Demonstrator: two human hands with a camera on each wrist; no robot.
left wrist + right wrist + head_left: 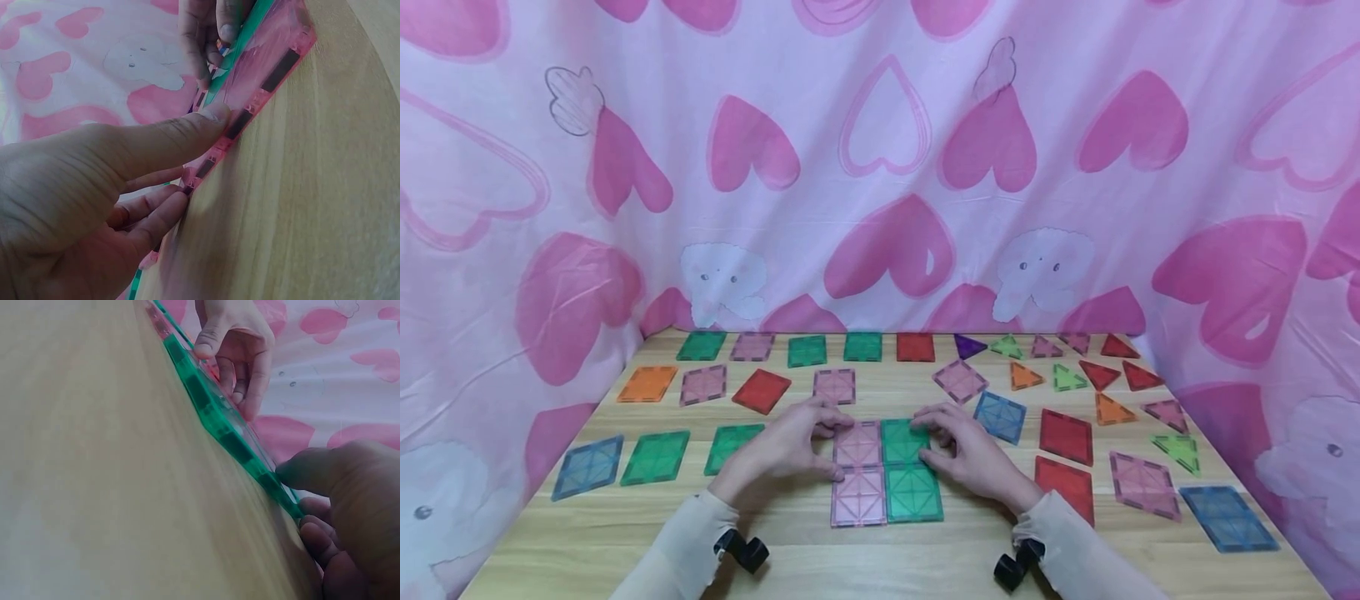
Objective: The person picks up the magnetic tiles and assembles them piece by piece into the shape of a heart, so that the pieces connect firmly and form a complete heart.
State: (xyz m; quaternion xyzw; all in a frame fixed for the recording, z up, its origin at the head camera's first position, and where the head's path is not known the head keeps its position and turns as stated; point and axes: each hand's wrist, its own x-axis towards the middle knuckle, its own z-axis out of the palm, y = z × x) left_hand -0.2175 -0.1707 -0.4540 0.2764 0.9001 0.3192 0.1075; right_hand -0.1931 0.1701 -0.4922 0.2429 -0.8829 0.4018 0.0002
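Four see-through square magnetic tiles lie edge to edge in a two-by-two block in the head view. On its left are a far pink tile (857,444) and a near pink tile (859,497); on its right, a far green tile (901,442) and a near green tile (913,493). My left hand (792,442) holds the far pink tile's outer side, thumb near the seam and fingers farther back. Opposite, my right hand (973,454) holds the far green tile by its outer edge. In the right wrist view, the green edge (215,425) bends slightly at the seam.
Loose square tiles surround the hands, including a green tile (730,446) by the left wrist and a red tile (1066,487) by the right forearm. Several triangle tiles (1101,375) lie at the back right. A pink heart-print curtain (880,167) hangs behind the wooden table (820,567).
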